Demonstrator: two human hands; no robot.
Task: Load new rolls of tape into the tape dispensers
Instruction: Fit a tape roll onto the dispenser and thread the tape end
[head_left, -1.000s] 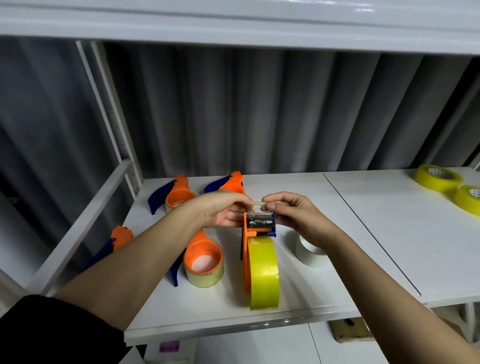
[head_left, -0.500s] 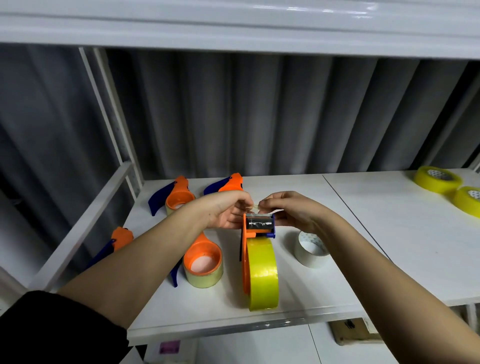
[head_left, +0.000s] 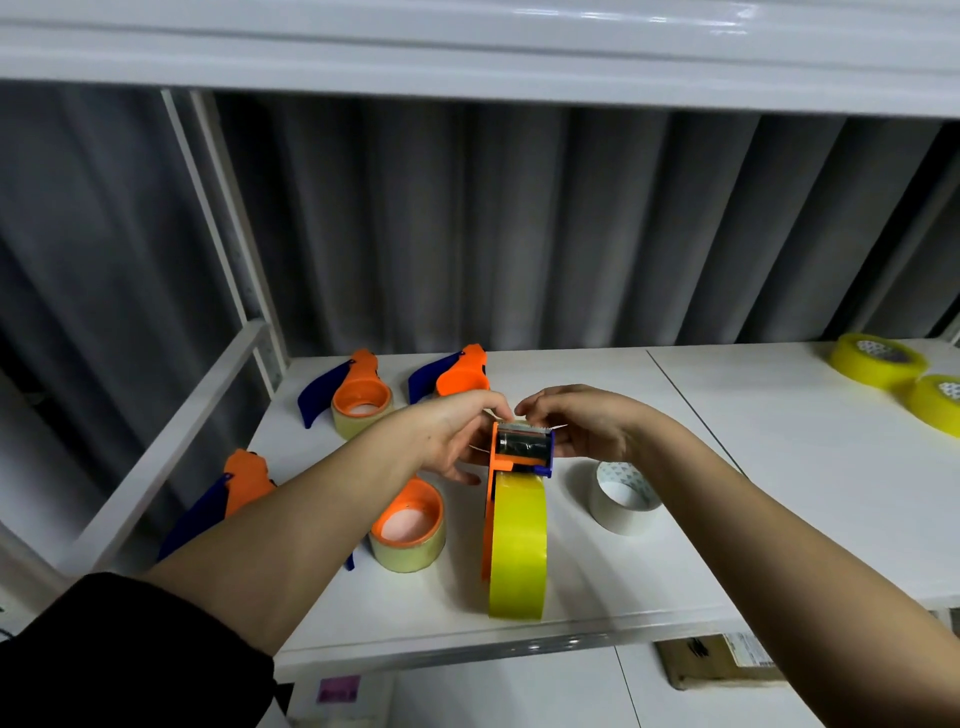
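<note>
Here, tape end (head_left: 511, 414) between both hands' grip.

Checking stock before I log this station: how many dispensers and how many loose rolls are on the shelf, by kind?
Orange-and-blue tape dispensers: 5
Loose yellow tape rolls: 2
Loose white tape roll: 1
Total: 8

5 orange dispensers (head_left: 521, 457) (head_left: 361, 396) (head_left: 457, 375) (head_left: 244, 480) (head_left: 408, 525); 2 loose yellow rolls (head_left: 875, 361) (head_left: 937, 402); 1 white roll (head_left: 623, 496); 2 hands (head_left: 449, 441) (head_left: 582, 423).
</note>
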